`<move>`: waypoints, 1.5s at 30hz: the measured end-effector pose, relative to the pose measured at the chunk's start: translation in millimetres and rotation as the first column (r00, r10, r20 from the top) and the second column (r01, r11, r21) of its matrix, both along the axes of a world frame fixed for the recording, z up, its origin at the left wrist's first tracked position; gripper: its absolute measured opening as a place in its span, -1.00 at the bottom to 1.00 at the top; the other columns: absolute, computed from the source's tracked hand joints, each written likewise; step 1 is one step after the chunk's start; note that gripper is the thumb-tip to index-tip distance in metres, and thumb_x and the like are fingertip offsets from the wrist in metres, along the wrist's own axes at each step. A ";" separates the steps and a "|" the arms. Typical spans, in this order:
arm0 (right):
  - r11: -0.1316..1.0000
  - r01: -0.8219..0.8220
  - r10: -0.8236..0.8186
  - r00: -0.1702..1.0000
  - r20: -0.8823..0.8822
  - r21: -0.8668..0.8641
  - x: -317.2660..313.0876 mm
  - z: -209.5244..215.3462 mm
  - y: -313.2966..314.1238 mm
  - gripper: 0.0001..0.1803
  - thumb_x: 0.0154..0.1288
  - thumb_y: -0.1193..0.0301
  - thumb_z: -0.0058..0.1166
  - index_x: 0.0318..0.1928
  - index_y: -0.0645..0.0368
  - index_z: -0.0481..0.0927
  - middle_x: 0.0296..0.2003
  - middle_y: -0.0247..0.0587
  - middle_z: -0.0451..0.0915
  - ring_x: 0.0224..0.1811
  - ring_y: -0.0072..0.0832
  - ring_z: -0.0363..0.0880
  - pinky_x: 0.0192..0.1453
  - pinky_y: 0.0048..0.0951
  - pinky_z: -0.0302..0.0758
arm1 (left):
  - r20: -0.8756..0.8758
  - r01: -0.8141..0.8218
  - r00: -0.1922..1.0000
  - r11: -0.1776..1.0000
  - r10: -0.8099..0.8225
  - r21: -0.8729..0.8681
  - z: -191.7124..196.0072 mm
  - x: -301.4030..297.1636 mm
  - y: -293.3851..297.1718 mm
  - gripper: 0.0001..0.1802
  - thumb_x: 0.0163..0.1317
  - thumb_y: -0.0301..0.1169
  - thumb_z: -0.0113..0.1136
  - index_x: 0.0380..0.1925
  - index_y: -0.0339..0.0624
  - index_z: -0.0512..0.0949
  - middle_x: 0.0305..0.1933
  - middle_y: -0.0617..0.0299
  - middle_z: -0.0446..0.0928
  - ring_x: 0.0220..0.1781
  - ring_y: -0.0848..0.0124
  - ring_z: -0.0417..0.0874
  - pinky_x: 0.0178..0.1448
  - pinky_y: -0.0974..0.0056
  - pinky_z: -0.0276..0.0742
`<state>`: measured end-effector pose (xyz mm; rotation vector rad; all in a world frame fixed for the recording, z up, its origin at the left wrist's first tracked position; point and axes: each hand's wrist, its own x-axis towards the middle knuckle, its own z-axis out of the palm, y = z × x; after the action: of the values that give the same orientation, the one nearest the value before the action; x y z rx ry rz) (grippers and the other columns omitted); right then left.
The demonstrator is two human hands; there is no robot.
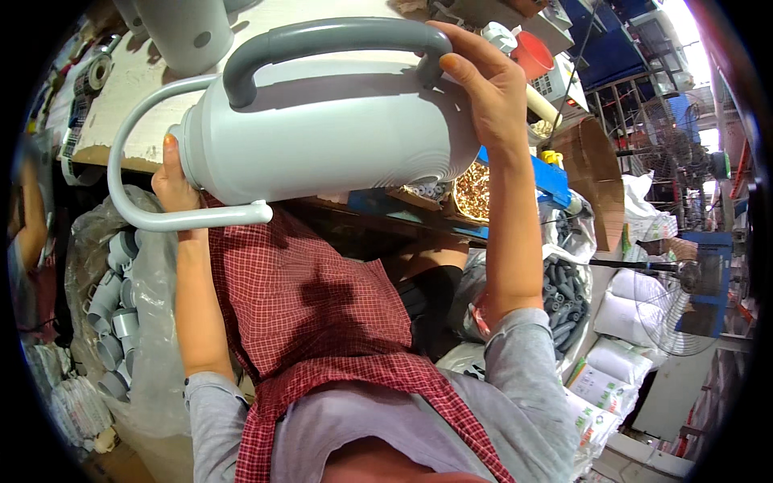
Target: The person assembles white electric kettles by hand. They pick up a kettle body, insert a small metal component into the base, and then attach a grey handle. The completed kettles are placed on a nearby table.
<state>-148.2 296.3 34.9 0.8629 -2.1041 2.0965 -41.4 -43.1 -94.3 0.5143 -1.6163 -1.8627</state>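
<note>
Jug (338,133): pale grey, on its side in midair, neck end to the left, base end to the right, between 2 bare hands. Right hand (493,92) at the jug's base end: fingers bent round the rear end of the dark grey handle (334,39), thumb pressed on it, only a small gap. Left hand (173,183) at the neck end: thumb up against the rim, other fingers hidden behind the jug, can't tell how far closed.

Handling, my guess: hollow, fairly light for its bulk, stiff wall, a bit slippery where smooth. Probably scuffs or dents sooner than cracks. Best hold: the thick handle plus a palm under the body; the curved tube (121,161) looks likelier to swing, poor grip.

Materials: jug satin, rounded, with fine concentric ridges near the base; handle smooth, arched; tube round, hook-shaped, looping past the neck.

Around the jug: white-topped counter (117,121) behind; another pale grey vessel (187,40) behind left; shiny coppery bits (473,193) below right; clear crinkly bag (157,338) of grey cup-like parts (105,299) below left; woven red check apron (314,298) below.
</note>
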 end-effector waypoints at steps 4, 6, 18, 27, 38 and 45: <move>0.997 0.026 -0.028 0.999 -0.039 -0.072 -1.3 -5.5 -1.2 -0.67 0.28 0.49 0.14 0.07 0.23 0.59 -0.18 -0.26 0.66 -0.18 -0.59 0.61 -0.06 -0.54 0.58 | 0.012 -0.015 1.000 1.000 0.014 0.020 14.0 -4.2 2.7 -0.46 0.30 0.00 0.12 -0.43 -0.37 0.65 -0.46 0.20 0.60 -0.44 0.54 0.56 -0.32 0.45 0.45; 0.995 0.034 -0.032 0.999 0.030 -0.095 5.0 -1.4 -5.1 -0.65 0.28 0.50 0.11 0.09 0.25 0.56 -0.17 -0.24 0.66 -0.19 -0.58 0.61 -0.08 -0.55 0.57 | 0.016 -0.037 0.999 0.999 0.038 -0.023 13.0 -4.3 0.9 -0.46 0.34 0.00 0.07 -0.50 -0.32 0.61 -0.54 0.26 0.57 -0.53 0.57 0.54 -0.46 0.45 0.42; 0.884 0.236 -0.208 0.972 -0.112 0.404 22.3 15.7 3.6 -0.55 0.22 0.54 0.16 0.15 0.29 0.51 -0.16 -0.20 0.68 -0.14 -0.63 0.61 -0.05 -0.59 0.54 | -0.009 -0.083 0.997 0.996 0.082 -0.033 21.9 -3.2 -2.3 -0.50 0.35 -0.05 0.08 -0.52 -0.31 0.61 -0.55 0.27 0.56 -0.54 0.56 0.53 -0.45 0.44 0.43; 0.960 0.136 -0.088 0.976 -0.198 0.246 8.5 -8.2 11.0 -0.57 0.27 0.55 0.12 0.16 0.36 0.49 -0.12 -0.16 0.66 -0.05 -0.54 0.58 0.11 -0.52 0.48 | -0.021 -0.034 0.999 0.999 0.034 -0.014 15.2 -0.9 -0.9 -0.51 0.32 -0.06 0.14 -0.44 -0.35 0.65 -0.47 0.21 0.61 -0.44 0.53 0.57 -0.32 0.46 0.47; 0.815 0.363 -0.274 0.928 -0.252 0.452 33.3 12.7 -7.1 -0.50 0.14 0.46 0.26 0.14 0.18 0.54 -0.16 -0.15 0.70 -0.18 -0.59 0.64 -0.05 -0.57 0.52 | 0.006 -0.105 0.994 0.994 0.106 -0.025 22.2 14.0 10.2 -0.44 0.34 0.01 0.07 -0.39 -0.38 0.64 -0.44 0.19 0.61 -0.44 0.52 0.57 -0.31 0.44 0.47; 0.824 0.352 -0.126 0.878 -0.462 0.445 8.6 -12.2 16.5 -0.65 0.25 0.30 0.13 0.02 0.10 0.64 -0.32 -0.22 0.69 -0.32 -0.53 0.63 -0.10 -0.49 0.56 | 0.036 -0.154 0.987 0.988 0.154 -0.017 24.7 2.5 14.4 -0.46 0.31 -0.02 0.08 -0.19 -0.39 0.61 -0.18 0.11 0.63 -0.24 0.37 0.63 -0.13 0.26 0.56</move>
<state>-139.6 312.9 22.7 0.9109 -2.3914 1.0947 -38.9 -28.7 -69.6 0.6523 -1.5663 -1.7355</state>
